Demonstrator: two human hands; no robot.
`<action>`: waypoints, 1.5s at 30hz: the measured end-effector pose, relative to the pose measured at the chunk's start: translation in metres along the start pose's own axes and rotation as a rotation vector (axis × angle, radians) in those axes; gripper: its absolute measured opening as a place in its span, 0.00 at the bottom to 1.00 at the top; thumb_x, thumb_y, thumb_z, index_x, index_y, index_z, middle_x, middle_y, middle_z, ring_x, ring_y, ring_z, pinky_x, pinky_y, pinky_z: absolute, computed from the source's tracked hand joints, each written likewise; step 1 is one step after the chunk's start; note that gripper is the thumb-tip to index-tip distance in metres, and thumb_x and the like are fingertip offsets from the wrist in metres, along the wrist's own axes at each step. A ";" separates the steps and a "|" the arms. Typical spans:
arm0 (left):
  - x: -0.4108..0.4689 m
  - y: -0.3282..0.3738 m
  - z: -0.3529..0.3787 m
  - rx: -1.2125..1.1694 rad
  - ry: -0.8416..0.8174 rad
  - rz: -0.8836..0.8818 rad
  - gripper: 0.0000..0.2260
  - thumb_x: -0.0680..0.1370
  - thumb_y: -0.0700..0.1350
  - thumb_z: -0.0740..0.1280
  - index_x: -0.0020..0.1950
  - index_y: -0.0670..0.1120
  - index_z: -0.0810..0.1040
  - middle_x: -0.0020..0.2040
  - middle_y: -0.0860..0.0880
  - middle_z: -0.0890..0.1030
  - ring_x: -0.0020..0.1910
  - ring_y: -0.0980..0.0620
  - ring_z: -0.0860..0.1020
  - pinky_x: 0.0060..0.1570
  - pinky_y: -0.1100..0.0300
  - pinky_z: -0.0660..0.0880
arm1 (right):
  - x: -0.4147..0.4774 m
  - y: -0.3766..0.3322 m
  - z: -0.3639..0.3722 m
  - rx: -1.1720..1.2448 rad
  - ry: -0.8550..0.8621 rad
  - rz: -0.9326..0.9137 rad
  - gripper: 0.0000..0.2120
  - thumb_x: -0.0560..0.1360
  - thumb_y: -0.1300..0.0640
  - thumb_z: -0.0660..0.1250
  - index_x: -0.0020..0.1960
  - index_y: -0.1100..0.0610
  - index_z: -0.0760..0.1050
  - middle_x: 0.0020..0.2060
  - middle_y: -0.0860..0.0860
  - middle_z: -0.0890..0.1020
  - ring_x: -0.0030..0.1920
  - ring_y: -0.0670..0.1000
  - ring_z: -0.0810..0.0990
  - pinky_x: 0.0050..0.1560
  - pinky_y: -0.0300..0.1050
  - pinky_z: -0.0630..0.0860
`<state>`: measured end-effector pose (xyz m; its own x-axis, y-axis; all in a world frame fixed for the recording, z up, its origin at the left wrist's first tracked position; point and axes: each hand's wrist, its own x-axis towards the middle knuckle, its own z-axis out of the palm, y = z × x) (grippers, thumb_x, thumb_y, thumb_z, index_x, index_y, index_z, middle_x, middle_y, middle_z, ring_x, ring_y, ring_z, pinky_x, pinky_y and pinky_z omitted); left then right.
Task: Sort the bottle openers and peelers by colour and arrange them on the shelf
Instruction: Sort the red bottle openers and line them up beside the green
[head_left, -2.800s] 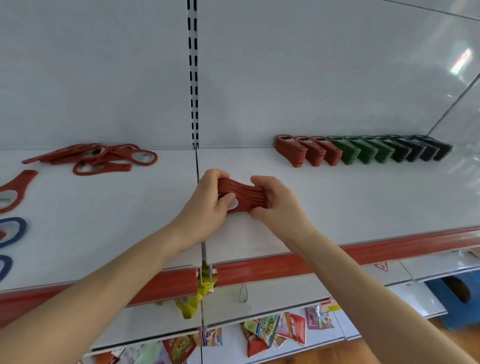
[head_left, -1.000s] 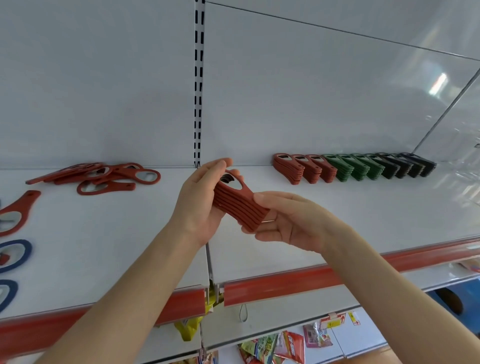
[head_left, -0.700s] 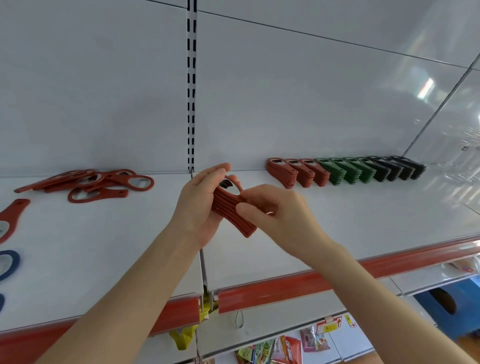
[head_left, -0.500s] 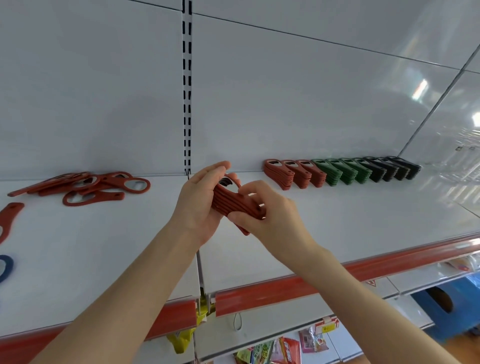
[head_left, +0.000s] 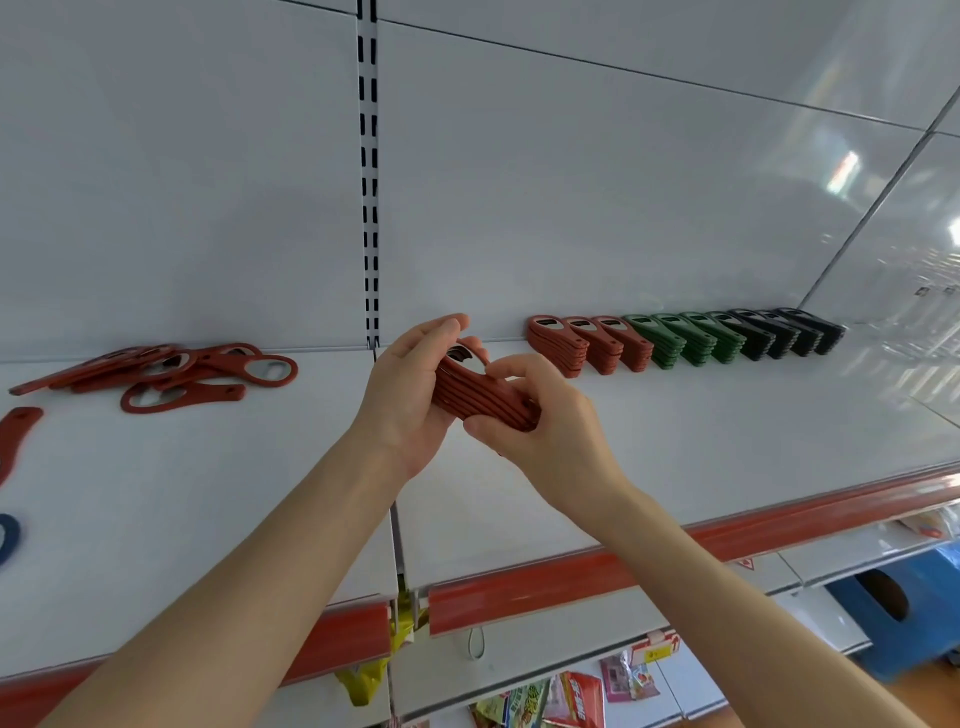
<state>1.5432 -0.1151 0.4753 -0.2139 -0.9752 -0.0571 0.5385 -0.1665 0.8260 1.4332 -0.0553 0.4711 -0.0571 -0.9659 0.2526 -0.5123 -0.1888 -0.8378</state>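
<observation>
A stack of red bottle openers (head_left: 480, 397) is held between both hands above the white shelf (head_left: 675, 431). My left hand (head_left: 410, 395) cups its head end, fingers curled round it. My right hand (head_left: 545, 431) grips the handle end from the right and below. At the back right stands a row of sorted stacks: red openers (head_left: 587, 343), then green ones (head_left: 685, 338), then black ones (head_left: 789, 332). A loose pile of red openers with oval heads (head_left: 171, 371) lies at the back left.
One red piece (head_left: 15, 436) and a blue one (head_left: 8, 535) lie at the far left edge. The shelf has a red front strip (head_left: 571, 577). Snack packets (head_left: 571, 696) hang on a lower shelf, and a blue stool (head_left: 893, 613) stands at the lower right.
The stack has been lifted off the shelf and turned between my hands. My right hand went from an open palm under it to a grip round the handle end.
</observation>
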 end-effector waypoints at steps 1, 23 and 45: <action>0.001 -0.001 0.001 0.008 0.003 -0.002 0.05 0.78 0.41 0.62 0.47 0.44 0.76 0.39 0.44 0.77 0.44 0.45 0.74 0.46 0.52 0.74 | 0.001 0.001 -0.001 0.009 0.003 0.001 0.17 0.70 0.61 0.72 0.48 0.43 0.68 0.39 0.48 0.80 0.33 0.44 0.75 0.33 0.32 0.71; 0.017 -0.029 -0.054 1.899 -0.286 0.004 0.23 0.81 0.56 0.51 0.75 0.53 0.54 0.77 0.47 0.47 0.76 0.48 0.44 0.73 0.48 0.45 | 0.058 0.068 -0.032 -0.616 -0.052 0.120 0.19 0.75 0.60 0.64 0.64 0.59 0.66 0.56 0.58 0.76 0.54 0.57 0.74 0.49 0.45 0.68; 0.018 -0.033 -0.056 1.914 -0.266 0.024 0.23 0.81 0.56 0.50 0.75 0.53 0.54 0.77 0.48 0.48 0.76 0.49 0.45 0.73 0.48 0.46 | 0.086 0.082 -0.014 -0.756 0.005 0.153 0.13 0.75 0.68 0.58 0.59 0.62 0.64 0.52 0.61 0.75 0.52 0.63 0.75 0.42 0.47 0.67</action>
<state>1.5674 -0.1355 0.4151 -0.4199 -0.9000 -0.1168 -0.8880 0.3808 0.2578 1.3740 -0.1510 0.4307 -0.1778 -0.9703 0.1643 -0.9443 0.1212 -0.3060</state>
